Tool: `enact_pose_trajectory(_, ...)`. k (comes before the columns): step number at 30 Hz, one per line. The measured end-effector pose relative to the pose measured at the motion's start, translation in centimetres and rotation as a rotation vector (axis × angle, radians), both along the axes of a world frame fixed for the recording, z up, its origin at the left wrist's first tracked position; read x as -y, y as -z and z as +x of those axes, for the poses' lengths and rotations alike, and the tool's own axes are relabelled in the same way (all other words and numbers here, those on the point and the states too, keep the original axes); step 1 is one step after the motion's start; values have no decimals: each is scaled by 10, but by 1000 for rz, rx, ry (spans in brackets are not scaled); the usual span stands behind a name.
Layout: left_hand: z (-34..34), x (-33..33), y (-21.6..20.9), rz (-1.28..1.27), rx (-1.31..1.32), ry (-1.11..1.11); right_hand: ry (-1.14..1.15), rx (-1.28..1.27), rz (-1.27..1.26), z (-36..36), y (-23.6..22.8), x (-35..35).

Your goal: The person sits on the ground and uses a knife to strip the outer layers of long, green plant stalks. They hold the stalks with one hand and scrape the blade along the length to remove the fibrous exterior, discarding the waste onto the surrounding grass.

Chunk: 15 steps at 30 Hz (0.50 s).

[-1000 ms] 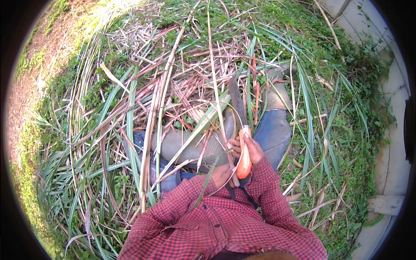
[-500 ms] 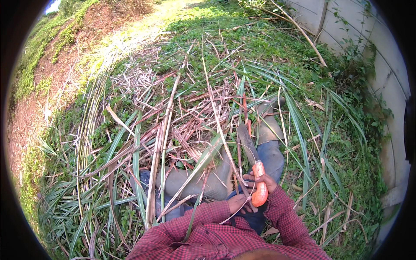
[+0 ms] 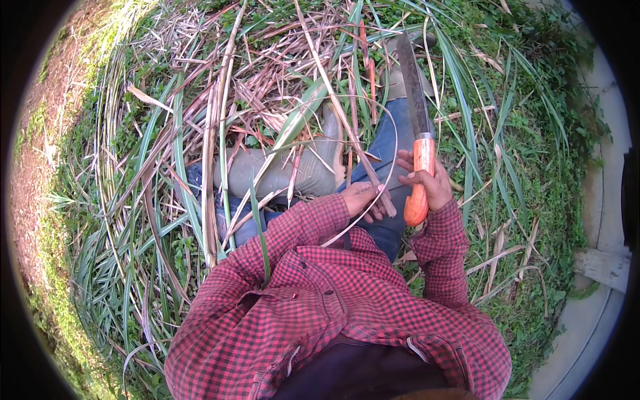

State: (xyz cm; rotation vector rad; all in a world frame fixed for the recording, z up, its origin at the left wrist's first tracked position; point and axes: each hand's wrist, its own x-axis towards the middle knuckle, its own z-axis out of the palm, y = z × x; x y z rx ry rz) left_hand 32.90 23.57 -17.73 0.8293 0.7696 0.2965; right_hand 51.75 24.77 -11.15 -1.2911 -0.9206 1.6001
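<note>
My right hand (image 3: 435, 185) holds a machete by its orange wooden handle (image 3: 423, 163), some fingertips standing off the grip. The long dark blade (image 3: 414, 87) points away from me, over my right leg. Left of it, my left hand (image 3: 363, 200) is closed around the near end of a long dry cane stalk (image 3: 343, 120), which slants away to the far left. A thin pale strip (image 3: 396, 143) loops up from beside my left hand and curves over the stalk. Part of the left fingers is hidden beneath the stalk.
My blue-trousered legs and grey-green boots (image 3: 283, 167) are folded on the grass. Dry reddish leaf pieces (image 3: 267, 73) lie heaped ahead. Long stalks (image 3: 220, 127) and green blades lie to the left. A pale wall (image 3: 603, 193) runs along the right.
The view has tilted down toward my body. My right hand has drawn away from my left, and the machete has turned from leaning left to nearly straight ahead. The left hand still grips the stalk.
</note>
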Motion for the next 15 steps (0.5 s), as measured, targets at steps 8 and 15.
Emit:
enact_pose_trajectory(8, 25, -16, 11, 68, -48, 22, 102, 150, -71, 18, 30, 38)
enact_pose_trajectory(15, 34, -22, 26, 31, -70, 24, 131, 152, -159, 19, 36, 55)
